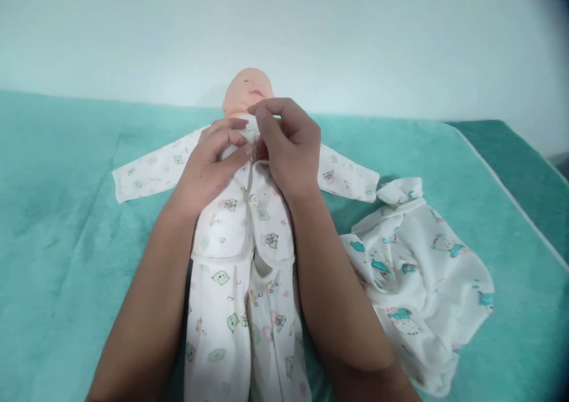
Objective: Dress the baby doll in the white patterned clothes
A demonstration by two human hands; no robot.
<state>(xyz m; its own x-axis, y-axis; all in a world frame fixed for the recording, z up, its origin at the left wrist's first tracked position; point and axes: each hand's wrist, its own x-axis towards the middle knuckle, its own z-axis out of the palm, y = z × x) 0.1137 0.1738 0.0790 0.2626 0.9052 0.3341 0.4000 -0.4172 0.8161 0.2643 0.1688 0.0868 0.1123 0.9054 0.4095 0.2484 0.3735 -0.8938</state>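
A baby doll (247,88) lies on its back, dressed in a white baby jacket (222,236) and matching trousers (217,337), both printed with small green and pink animals. My left hand (213,159) lies on the chest, thumb and fingers closed on the jacket's front edge. Just under the doll's chin, my right hand (291,144) pinches the other front edge near the collar; its fingers hide what is between them. Lower on the jacket front shows a round white button (253,199). Below it the front edges part slightly.
To the right lies a crumpled white cloth garment (427,265) with blue prints, close to the doll's sleeve end. A turquoise cover (66,259) spreads under everything. Behind it rises a pale wall (133,34). A darker green strip (524,171) runs along the right.
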